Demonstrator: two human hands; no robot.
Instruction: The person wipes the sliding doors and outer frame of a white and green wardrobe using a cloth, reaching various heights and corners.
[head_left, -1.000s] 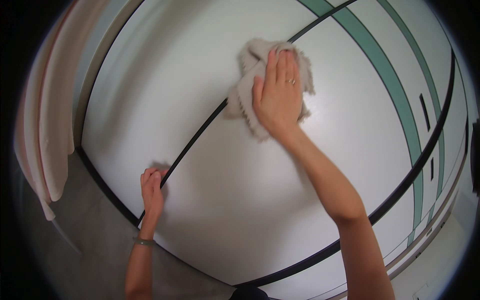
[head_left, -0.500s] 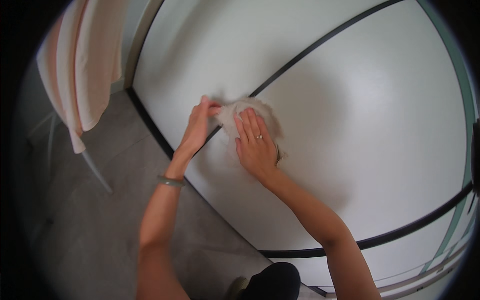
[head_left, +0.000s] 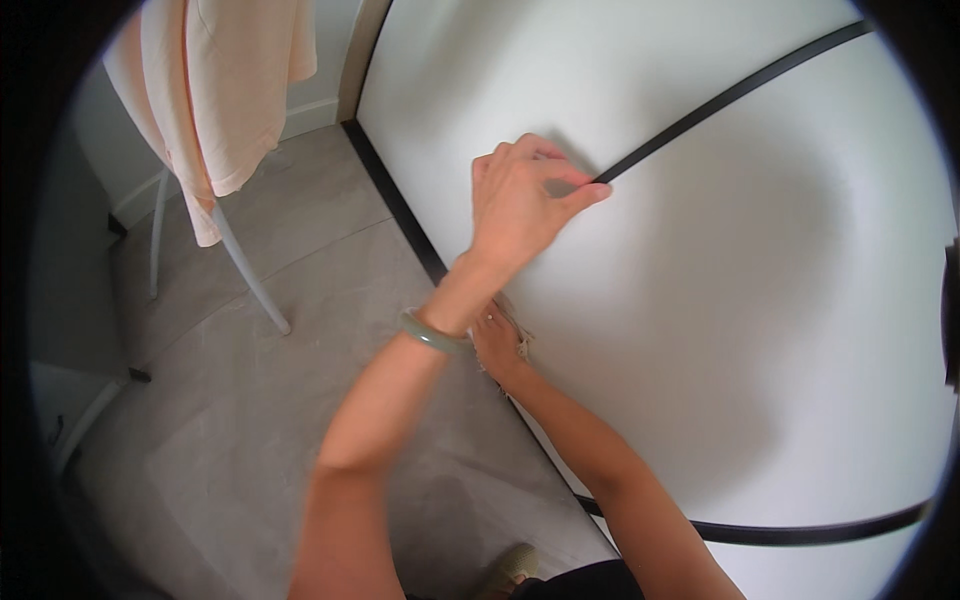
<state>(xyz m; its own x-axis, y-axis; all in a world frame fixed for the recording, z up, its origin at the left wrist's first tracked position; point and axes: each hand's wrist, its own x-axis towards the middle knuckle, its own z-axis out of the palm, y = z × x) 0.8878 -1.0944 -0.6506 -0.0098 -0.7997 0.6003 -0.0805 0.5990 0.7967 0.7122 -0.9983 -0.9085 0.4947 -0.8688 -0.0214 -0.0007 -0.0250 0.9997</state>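
Cloth (head_left: 524, 345): sat by right hand (head_left: 495, 351) at floor-side edge of white panel (head_left: 690, 330), mostly hidden. Couldn't tell right hand's clamp from flat press. Left hand (head_left: 517, 198): held thumb near fingertips at black strip (head_left: 742, 93), farther up panel; couldn't confirm clamping.

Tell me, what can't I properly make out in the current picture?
Cloth: head view, mostly hidden by the right hand and left wrist.
Right hand's fingertips: head view, hidden behind the left wrist.
Peach fabric: head view, top cut off by the upper edge.
Shoe: head view, cut off by the lower edge.
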